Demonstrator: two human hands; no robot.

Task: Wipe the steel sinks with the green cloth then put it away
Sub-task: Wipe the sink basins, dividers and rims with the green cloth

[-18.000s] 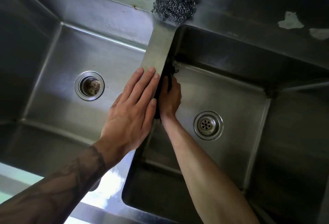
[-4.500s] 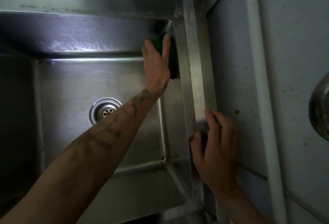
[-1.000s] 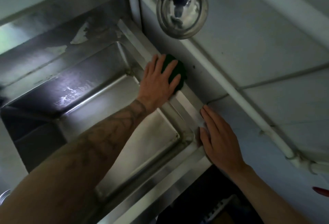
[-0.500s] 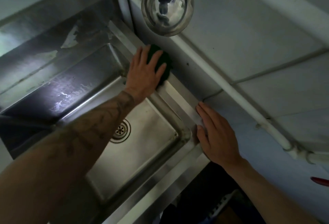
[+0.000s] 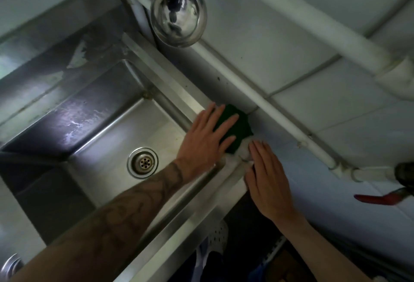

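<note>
Left hand [image 5: 205, 140] is pressing green cloth [image 5: 240, 128] onto sink rim [image 5: 165, 80], fingers straight. Cloth is lying at 2 o'clock of the palm, along the rim. Right hand [image 5: 266, 181], flat and empty, is resting at cloth's 5 o'clock.

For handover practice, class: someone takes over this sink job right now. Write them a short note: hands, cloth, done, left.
Left hand: flat, pressing the cloth on the right rim of the sink, by the wall.
Right hand: flat on the rim's front corner, holding nothing.
Done: how much is wiped cannot be told.
Left: finish wiping, then put the cloth away.
</note>
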